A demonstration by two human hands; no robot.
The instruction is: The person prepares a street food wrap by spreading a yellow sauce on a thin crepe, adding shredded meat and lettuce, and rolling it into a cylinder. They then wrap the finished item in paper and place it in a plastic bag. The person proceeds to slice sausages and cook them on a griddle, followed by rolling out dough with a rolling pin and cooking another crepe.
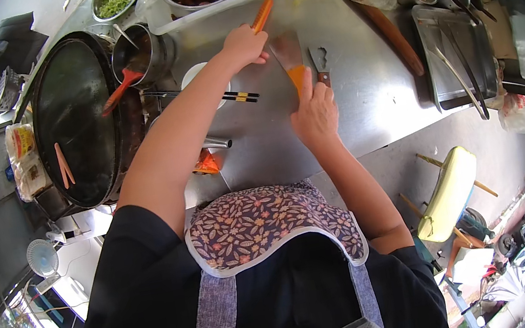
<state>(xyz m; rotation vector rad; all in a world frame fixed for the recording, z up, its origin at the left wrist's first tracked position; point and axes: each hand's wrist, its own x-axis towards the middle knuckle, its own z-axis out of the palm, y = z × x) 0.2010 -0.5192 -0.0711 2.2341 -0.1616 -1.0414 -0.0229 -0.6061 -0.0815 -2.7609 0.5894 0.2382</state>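
My left hand [246, 47] is closed around an orange handle [263, 15] that sticks out past the thumb side; the tool's other end is hidden. My right hand [315, 113] lies low over the steel worktop [257, 129], index finger stretched along the orange handle of a scraper [287, 52]. The scraper's broad metal blade points away from me. Just right of it, a small slotted metal tool [321, 63] with a wooden handle reaches my curled fingers. Under my left forearm, a white bowl [194, 73] is partly covered, with black chopsticks [240, 96] across it.
Left stands a round griddle [73, 106] with two pinkish sausage-like strips [64, 164]. Beside it, a pot [134, 55] holds a red-headed utensil [124, 88]. A wooden rolling pin [389, 35] and a metal tray [455, 82] with tongs [457, 76] lie right. A meat basin [211, 2] stands behind.
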